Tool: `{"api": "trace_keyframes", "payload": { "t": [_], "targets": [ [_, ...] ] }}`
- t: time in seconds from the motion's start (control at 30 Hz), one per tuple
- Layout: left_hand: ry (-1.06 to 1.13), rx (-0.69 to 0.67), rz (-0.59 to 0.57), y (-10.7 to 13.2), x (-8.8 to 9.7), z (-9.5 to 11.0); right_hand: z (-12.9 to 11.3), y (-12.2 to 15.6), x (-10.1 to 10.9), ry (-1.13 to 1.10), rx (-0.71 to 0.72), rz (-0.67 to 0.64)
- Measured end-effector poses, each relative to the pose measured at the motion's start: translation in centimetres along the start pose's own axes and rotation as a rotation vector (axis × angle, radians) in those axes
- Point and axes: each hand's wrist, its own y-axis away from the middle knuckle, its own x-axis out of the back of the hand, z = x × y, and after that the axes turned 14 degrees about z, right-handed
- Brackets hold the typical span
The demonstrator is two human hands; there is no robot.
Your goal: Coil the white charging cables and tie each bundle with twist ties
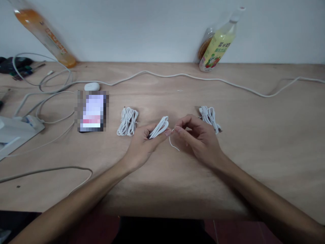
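Observation:
My left hand (pixel 144 144) is closed round a folded bundle of white cable (pixel 159 127). Right beside it, my right hand (pixel 199 137) pinches a thin white twist tie (pixel 173 145) between thumb and forefinger, close to the left fingertips. One end of the tie hangs down in a curve. A coiled white cable bundle (pixel 127 121), bound at its middle, lies on the table left of my left hand. Another bound white cable bundle (pixel 209 117) lies just behind my right hand, which partly hides it.
A phone (pixel 92 112) and a white earbud case (pixel 91 86) lie to the left. A power strip (pixel 20 132) with loose cables stands at the far left. One long white cable (pixel 177 75) crosses the back. An orange bottle (pixel 48 39) and a yellow bottle (pixel 219 44) stand against the wall.

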Motion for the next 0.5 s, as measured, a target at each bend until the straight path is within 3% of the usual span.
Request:
{"api": "trace_keyframes", "payload": {
  "t": [0.3,0.5],
  "targets": [
    [-0.001,-0.128,-0.001,-0.18,-0.32,0.18,0.02,-0.04,-0.03,0.032,0.023,0.016],
    [0.009,-0.113,-0.006,-0.17,-0.23,0.00,-0.19,-0.03,0.01,0.074,0.052,0.027]
  ]
}}
